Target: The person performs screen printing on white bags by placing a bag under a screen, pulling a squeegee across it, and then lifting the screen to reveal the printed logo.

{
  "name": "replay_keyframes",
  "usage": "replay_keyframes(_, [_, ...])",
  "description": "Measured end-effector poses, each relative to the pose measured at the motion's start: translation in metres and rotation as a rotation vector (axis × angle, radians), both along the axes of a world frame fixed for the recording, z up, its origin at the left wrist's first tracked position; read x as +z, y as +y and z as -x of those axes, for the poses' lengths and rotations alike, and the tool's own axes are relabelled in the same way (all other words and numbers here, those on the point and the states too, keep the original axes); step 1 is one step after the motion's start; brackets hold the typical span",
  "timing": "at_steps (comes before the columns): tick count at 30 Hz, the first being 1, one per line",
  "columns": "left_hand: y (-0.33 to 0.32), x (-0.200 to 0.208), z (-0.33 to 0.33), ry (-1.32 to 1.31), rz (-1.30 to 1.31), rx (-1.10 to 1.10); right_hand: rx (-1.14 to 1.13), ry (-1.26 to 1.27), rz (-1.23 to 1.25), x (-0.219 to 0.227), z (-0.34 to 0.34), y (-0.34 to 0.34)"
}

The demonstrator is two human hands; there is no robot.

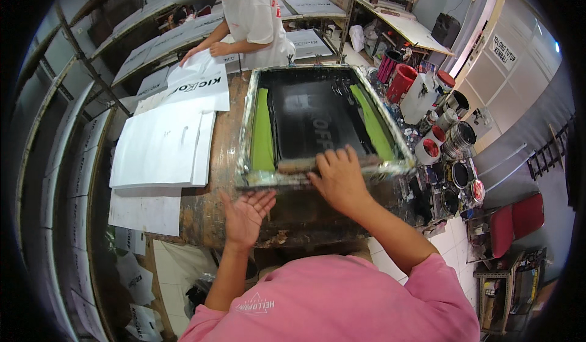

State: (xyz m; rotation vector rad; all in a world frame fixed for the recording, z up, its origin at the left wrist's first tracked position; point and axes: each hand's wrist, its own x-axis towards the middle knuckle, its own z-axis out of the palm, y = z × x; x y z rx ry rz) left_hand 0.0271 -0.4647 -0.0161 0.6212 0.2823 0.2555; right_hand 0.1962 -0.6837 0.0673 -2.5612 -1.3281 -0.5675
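My right hand (pixel 342 178) grips a wooden-handled squeegee (pixel 299 166) at the near end of a screen printing frame (pixel 245 140). Black ink (pixel 299 113) coats the middle of the mesh, and dark lettering shows through it. Green strips (pixel 262 131) run along both sides inside the frame. Just outside the frame's near left corner, my left hand (pixel 249 215) is open, palm up, fingers spread, holding nothing. To its left, a thick stack of white sheets (pixel 159 149) lies on the worn wooden table (pixel 226 137). The squeegee's blade is hidden.
Across the table a person in a white shirt (pixel 253 12) holds a printed white sheet (pixel 207 79). Ink tins and a red container (pixel 403 79) crowd the right side. Racks with printed sheets (pixel 79 220) stand at left. A red chair (pixel 516 223) is at far right.
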Motion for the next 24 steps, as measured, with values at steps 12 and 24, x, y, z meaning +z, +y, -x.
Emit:
replay_keyframes(12, [-0.003,-0.017,-0.071,0.629,-2.088,0.013,0.053,-0.24,-0.304,0.155,-0.093,0.059])
replay_keyframes(24, [-0.018,-0.021,-0.086,0.655,-2.06,-0.048,0.057,-0.258,-0.356,0.192,-0.125,0.075])
